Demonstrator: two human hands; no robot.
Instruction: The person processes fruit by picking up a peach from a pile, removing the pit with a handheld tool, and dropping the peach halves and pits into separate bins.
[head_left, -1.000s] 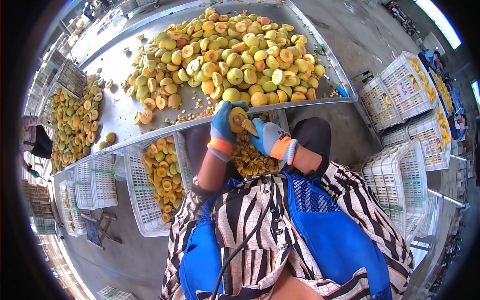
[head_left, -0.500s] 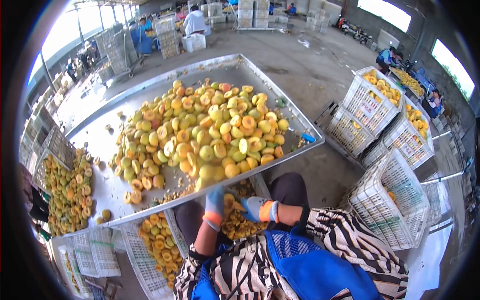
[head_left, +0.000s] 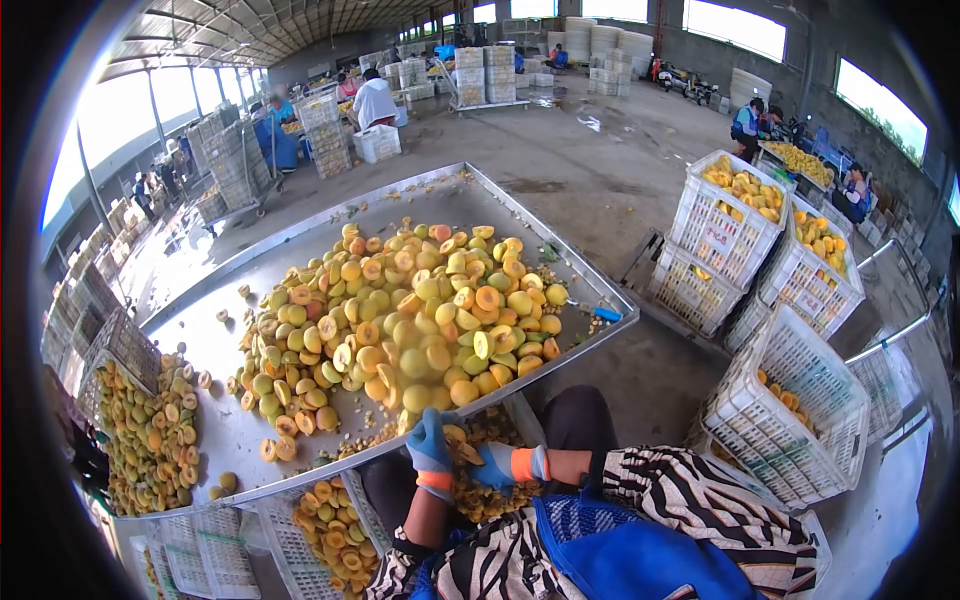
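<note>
My left hand (head_left: 431, 448), in a blue-grey glove with an orange cuff, is at the near edge of the metal table. Its fingers are closed on a peach half (head_left: 458, 442), partly hidden between the hands. Close beside it, my right hand (head_left: 498, 466), gloved alike, has its fingers curled toward the fruit; whatever they grip is too small to make out. Below both hands, a crate of peach pieces (head_left: 510, 430) stands between my knees. A large heap of halved yellow-green peaches (head_left: 400, 310) lies on the table just beyond my hands.
The metal table (head_left: 225, 380) has a raised rim and a blue-handled item (head_left: 606, 314) at its right corner. A crate of peach halves (head_left: 335, 535) stands at lower left. Stacked white crates (head_left: 715, 235) and a tilted crate (head_left: 790, 410) are at right. Other people work farther back.
The head view has tilted up, showing more of the hall. My left hand has come up from the crate into fuller view, and my right hand has turned inward, closer to the left.
</note>
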